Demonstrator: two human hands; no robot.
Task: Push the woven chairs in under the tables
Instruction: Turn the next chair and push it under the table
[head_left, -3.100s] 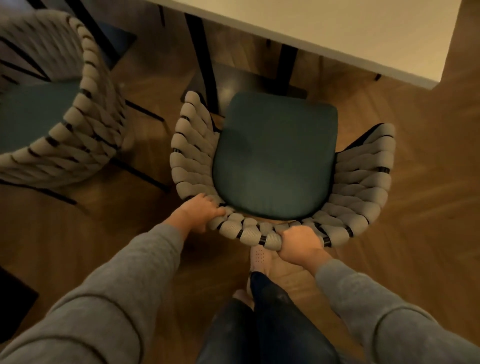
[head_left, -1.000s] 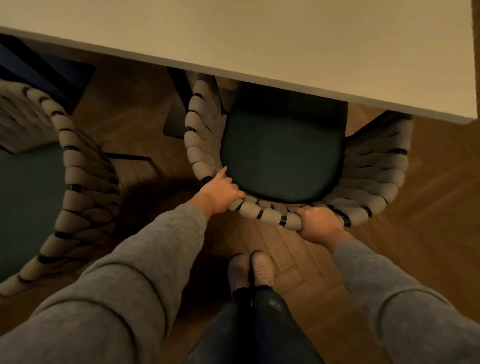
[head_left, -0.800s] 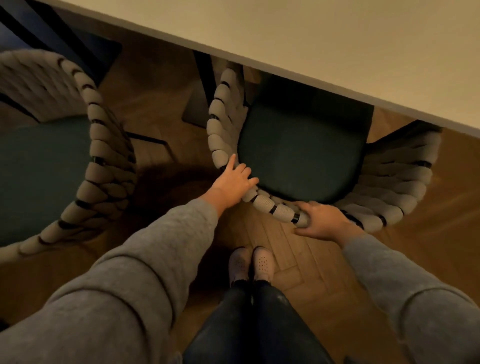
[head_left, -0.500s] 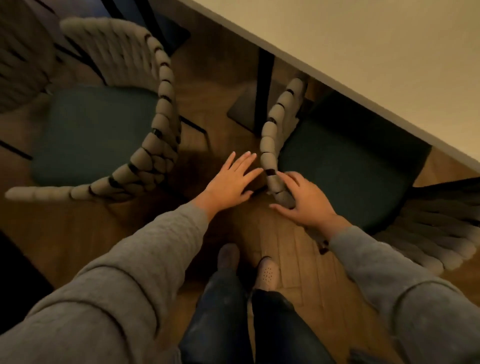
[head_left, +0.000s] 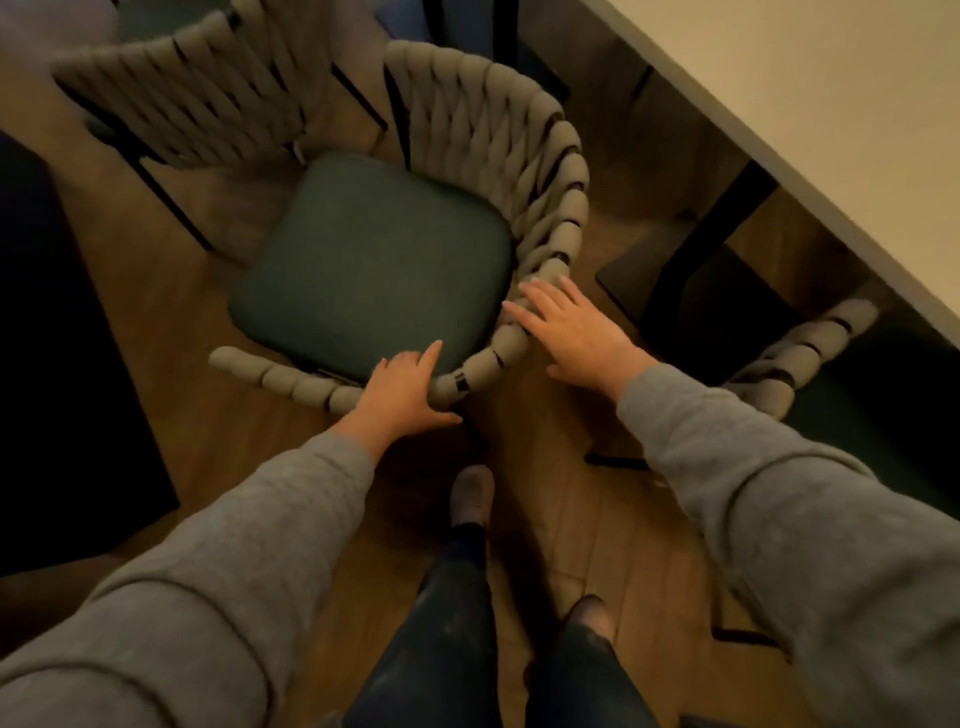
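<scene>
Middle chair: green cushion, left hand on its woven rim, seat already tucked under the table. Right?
Not tucked. The head view shows the chair standing out on the floor, its seat clear of the table. Green cushion and left hand on the woven rim are right.

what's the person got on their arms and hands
The left sleeve and right sleeve are loose grey knit, ending at the wrists. The left hand and right hand are bare: no gloves, rings or watch show.

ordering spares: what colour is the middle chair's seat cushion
Dark green seat cushion, clearest in head view.
</scene>
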